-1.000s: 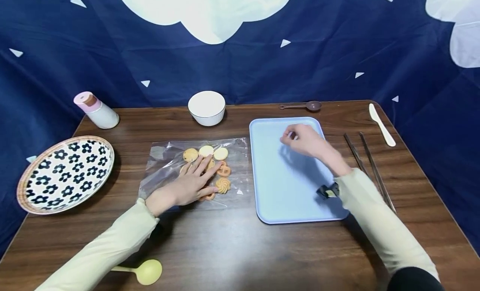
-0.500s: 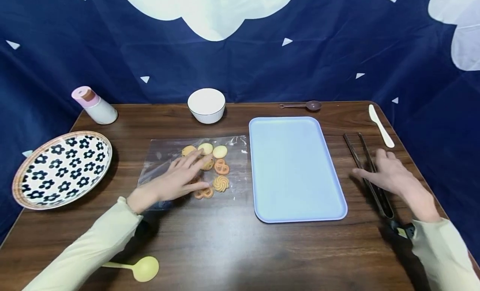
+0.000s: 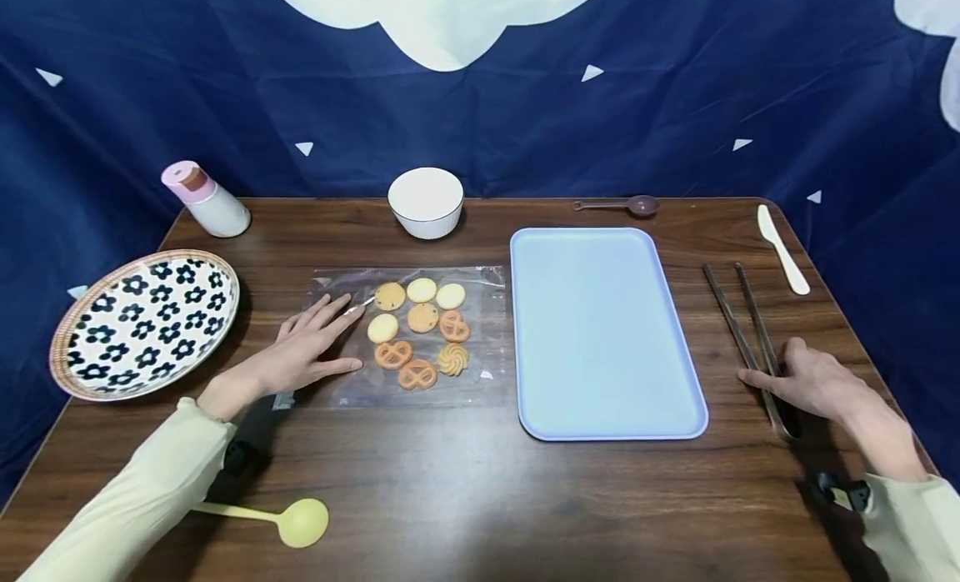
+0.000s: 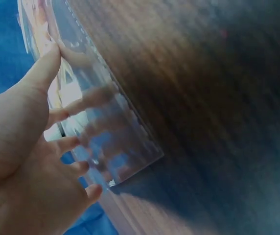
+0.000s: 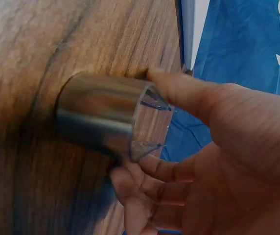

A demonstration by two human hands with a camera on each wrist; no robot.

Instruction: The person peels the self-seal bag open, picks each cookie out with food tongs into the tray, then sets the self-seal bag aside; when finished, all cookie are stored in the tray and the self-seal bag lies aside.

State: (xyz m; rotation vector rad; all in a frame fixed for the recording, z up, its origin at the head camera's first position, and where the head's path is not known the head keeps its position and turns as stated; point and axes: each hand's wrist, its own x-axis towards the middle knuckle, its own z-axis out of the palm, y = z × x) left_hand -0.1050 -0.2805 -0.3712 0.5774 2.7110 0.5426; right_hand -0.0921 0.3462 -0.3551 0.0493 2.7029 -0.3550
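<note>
My left hand lies with spread, fairly straight fingers at the left side of a clear plastic bag; the fingertips touch its film in the left wrist view. Several cookies and pretzels lie within the bag's outline. At the right, my right hand holds metal tongs near their bent end, thumb on one side and curled fingers on the other. The right wrist view shows that rounded metal end between thumb and fingers. The tongs lie on the table, tips pointing away.
A light blue tray stands between bag and tongs. Behind are a white bowl, a brown measuring spoon and a white knife. At left are a flowered plate, a pink-topped shaker and a yellow spoon.
My right hand has left the area over the tray and moved right to the tongs, closing round them. My left hand has slid left off the cookies to the bag's left side.
</note>
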